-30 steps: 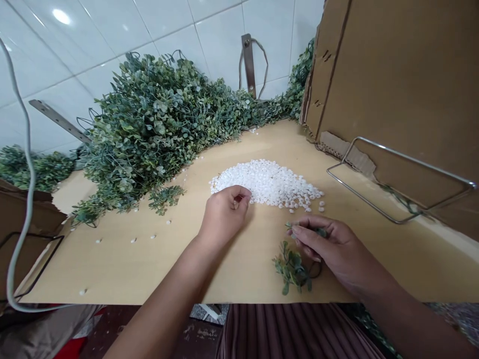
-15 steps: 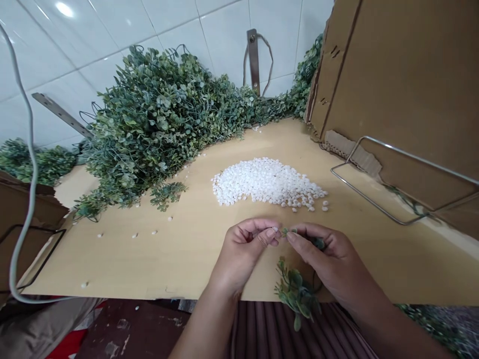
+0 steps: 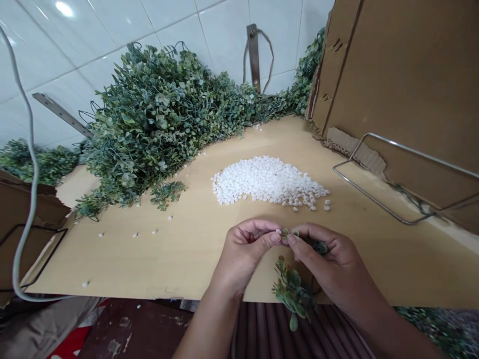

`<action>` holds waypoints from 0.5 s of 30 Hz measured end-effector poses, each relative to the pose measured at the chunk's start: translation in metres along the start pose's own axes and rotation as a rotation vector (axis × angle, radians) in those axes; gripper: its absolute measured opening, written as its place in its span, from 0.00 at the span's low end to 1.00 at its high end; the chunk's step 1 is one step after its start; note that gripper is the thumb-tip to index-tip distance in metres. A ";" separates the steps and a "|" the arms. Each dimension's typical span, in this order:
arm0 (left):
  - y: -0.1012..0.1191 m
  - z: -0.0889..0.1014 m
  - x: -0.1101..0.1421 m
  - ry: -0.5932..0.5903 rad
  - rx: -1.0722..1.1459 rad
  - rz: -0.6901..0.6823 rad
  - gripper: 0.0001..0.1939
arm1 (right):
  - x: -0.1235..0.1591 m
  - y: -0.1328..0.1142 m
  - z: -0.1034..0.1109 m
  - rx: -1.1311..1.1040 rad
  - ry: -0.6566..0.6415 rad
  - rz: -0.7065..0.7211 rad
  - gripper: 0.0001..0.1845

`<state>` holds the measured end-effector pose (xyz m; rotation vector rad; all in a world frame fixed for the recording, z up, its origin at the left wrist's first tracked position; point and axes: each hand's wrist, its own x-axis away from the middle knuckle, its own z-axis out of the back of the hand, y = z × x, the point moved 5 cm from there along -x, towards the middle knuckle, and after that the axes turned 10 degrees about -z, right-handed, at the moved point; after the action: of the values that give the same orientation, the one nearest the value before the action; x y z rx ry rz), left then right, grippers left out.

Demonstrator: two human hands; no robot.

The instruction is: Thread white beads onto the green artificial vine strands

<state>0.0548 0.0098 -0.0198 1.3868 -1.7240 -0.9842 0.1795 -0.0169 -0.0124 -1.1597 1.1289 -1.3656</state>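
My left hand (image 3: 245, 252) pinches a small white bead (image 3: 278, 231) between thumb and forefinger, pressed against the tip of a green leafy sprig (image 3: 293, 291). My right hand (image 3: 325, 257) is closed on that sprig near its top, and its leaves hang down over the table's front edge. Both hands meet just above the wooden table (image 3: 157, 254), in front of a heap of white beads (image 3: 267, 182).
A big mound of green artificial foliage (image 3: 157, 114) fills the back left. Cardboard panels (image 3: 396, 75) and a wire frame (image 3: 392, 179) stand at the right. A grey cable (image 3: 26, 164) hangs at the left beside a cardboard box (image 3: 22, 214). Stray beads dot the table.
My left hand left the bead heap with a bead and came to meet my right hand at the sprig's tip. The two hands are now pressed closer together.
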 end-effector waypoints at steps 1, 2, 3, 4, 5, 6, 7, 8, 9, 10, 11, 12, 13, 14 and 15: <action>0.000 0.000 0.000 0.001 0.001 0.000 0.08 | 0.000 0.000 0.000 0.000 0.004 0.005 0.13; 0.000 0.000 0.000 0.002 0.000 0.001 0.08 | 0.001 0.000 0.000 -0.001 0.006 0.010 0.14; 0.001 0.000 0.000 0.001 0.000 0.001 0.08 | 0.001 0.000 0.000 -0.002 0.005 0.014 0.14; 0.001 -0.001 0.000 0.002 -0.001 0.004 0.08 | 0.001 0.000 0.000 -0.001 0.002 0.017 0.14; 0.001 -0.001 0.001 0.001 -0.001 0.006 0.08 | 0.001 0.001 0.000 0.002 0.000 0.015 0.14; 0.001 -0.001 0.001 0.000 0.000 0.010 0.09 | 0.001 0.002 0.001 0.009 -0.005 0.014 0.15; 0.001 -0.002 0.001 -0.002 -0.001 0.015 0.09 | 0.001 0.003 0.001 0.022 -0.014 0.013 0.15; 0.001 -0.002 0.001 -0.003 -0.002 0.020 0.09 | 0.001 0.005 0.001 0.038 -0.022 0.013 0.15; 0.000 -0.002 0.001 -0.005 -0.007 0.023 0.09 | 0.001 0.006 0.002 0.053 -0.030 0.012 0.15; 0.000 -0.002 0.001 -0.005 -0.016 0.028 0.09 | 0.001 0.008 0.002 0.066 -0.038 0.014 0.15; 0.000 -0.001 0.000 -0.004 -0.027 0.031 0.09 | 0.000 0.009 0.003 0.076 -0.043 0.015 0.15; 0.000 0.000 0.000 -0.001 -0.041 0.037 0.09 | 0.000 0.010 0.003 0.083 -0.047 0.016 0.14; -0.001 0.000 0.000 0.003 -0.055 0.043 0.10 | -0.001 0.011 0.003 0.090 -0.047 0.014 0.14; -0.001 0.001 0.000 0.007 -0.068 0.051 0.10 | -0.002 0.012 0.004 0.097 -0.051 0.014 0.14; -0.001 0.002 -0.001 0.009 -0.080 0.061 0.10 | -0.002 0.013 0.004 0.105 -0.055 0.012 0.14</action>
<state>0.0540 0.0104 -0.0214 1.2786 -1.6918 -1.0006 0.1846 -0.0158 -0.0248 -1.1067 1.0120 -1.3599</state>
